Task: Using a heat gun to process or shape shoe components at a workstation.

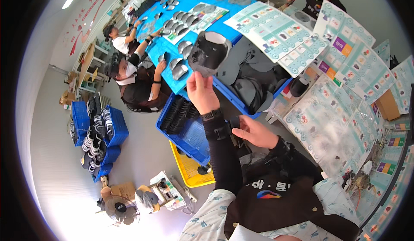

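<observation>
My left hand (202,93) is raised in front of me, its fingers pinching the lower edge of a curved black piece (210,53). The piece has a glossy dark middle and a paler grey border, and it hangs in the air over the near end of the blue table. Lower and to the right, my right hand (257,131) is held before my chest with thumb and fingers curled toward each other. Something small and dark shows at its fingertips; I cannot make out what it is.
Curved grey pieces (177,24) lie in rows on the blue table (183,3). A blue bin (282,89) holds dark sheets; a blue crate (194,141) sits over a yellow one (198,178). Printed sheets (276,31) are at right. Co-workers sit left and far right; a fan (120,206) stands lower left.
</observation>
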A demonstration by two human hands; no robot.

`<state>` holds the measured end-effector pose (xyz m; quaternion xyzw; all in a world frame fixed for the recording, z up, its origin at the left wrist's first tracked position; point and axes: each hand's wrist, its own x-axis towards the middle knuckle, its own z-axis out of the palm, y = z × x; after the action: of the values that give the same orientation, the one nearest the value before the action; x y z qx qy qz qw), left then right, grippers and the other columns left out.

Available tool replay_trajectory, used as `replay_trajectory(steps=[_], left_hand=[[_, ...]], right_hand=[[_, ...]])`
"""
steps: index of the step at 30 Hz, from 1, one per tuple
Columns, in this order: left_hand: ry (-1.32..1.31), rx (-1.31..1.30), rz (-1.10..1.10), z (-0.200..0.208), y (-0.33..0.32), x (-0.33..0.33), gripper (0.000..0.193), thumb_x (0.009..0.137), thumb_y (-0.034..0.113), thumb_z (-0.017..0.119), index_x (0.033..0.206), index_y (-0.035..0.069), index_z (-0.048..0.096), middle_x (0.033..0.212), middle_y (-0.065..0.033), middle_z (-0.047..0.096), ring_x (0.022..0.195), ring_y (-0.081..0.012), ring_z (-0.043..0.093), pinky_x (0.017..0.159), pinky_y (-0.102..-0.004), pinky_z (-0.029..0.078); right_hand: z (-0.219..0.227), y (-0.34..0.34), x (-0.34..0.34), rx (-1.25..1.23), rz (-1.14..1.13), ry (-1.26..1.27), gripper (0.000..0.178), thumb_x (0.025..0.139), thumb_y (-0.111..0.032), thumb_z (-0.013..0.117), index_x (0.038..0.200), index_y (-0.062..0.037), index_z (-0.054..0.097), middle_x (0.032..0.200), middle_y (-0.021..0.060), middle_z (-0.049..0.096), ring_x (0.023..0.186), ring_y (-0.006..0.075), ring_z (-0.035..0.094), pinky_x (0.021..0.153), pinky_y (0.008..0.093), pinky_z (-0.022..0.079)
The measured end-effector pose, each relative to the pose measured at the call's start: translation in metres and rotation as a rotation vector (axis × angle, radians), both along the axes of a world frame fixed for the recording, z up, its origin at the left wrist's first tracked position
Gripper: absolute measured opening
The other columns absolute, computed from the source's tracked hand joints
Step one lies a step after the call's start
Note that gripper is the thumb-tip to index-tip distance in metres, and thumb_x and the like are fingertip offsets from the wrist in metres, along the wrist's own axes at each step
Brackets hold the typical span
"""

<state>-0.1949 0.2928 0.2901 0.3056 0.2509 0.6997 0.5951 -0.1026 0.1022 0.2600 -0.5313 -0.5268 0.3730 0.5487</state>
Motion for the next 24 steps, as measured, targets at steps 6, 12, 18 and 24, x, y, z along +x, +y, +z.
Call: replay_trajectory(steps=[6, 12, 18, 24], left_hand=[[0.25, 0.127, 0.099, -0.022, -0.051, 0.043, 0.01, 0.098, 0.009, 0.067, 0.106, 0.003, 0.066, 0.1, -0.0031, 0.069, 0.086, -0.0112, 0.067, 0.069, -0.0267, 0.058], [0.467, 0.225, 0.105, -0.017, -0.072, 0.048, 0.011, 0.097, 0.01, 0.069, 0.106, 0.004, 0.067, 0.098, -0.0021, 0.069, 0.083, -0.0101, 0.067, 0.068, -0.0263, 0.057], [-0.013, -0.107, -0.366, -0.031, -0.096, 0.041, 0.008, 0.102, 0.018, 0.064, 0.106, 0.011, 0.062, 0.095, 0.0036, 0.064, 0.083, -0.0084, 0.062, 0.082, -0.0318, 0.054], [-0.059, -0.276, -0.69, -0.058, -0.151, 0.06, 0.007, 0.104, 0.017, 0.058, 0.108, 0.011, 0.06, 0.103, 0.001, 0.068, 0.089, -0.0093, 0.065, 0.082, -0.0279, 0.055]], right_hand=[[0.048, -0.053, -0.026, -0.141, -0.214, -0.484, 0.047, 0.088, -0.041, 0.075, 0.093, -0.0011, 0.05, 0.061, 0.0188, 0.062, 0.057, 0.038, 0.066, 0.05, 0.0462, 0.049], [0.059, -0.066, -0.029, -0.167, -0.282, -0.543, 0.053, 0.087, -0.048, 0.073, 0.095, 0.0001, 0.052, 0.064, 0.0237, 0.063, 0.063, 0.0451, 0.064, 0.053, 0.052, 0.049], [0.011, -0.075, 0.051, -0.034, -0.011, 0.098, 0.063, 0.099, -0.045, 0.063, 0.14, -0.001, 0.044, 0.13, 0.0159, 0.063, 0.121, 0.0275, 0.062, 0.097, 0.039, 0.051], [-0.02, -0.052, 0.089, 0.196, 0.057, 1.2, 0.056, 0.104, -0.047, 0.053, 0.145, -0.0097, 0.044, 0.142, 0.0066, 0.055, 0.135, 0.0209, 0.046, 0.106, 0.0436, 0.042]])
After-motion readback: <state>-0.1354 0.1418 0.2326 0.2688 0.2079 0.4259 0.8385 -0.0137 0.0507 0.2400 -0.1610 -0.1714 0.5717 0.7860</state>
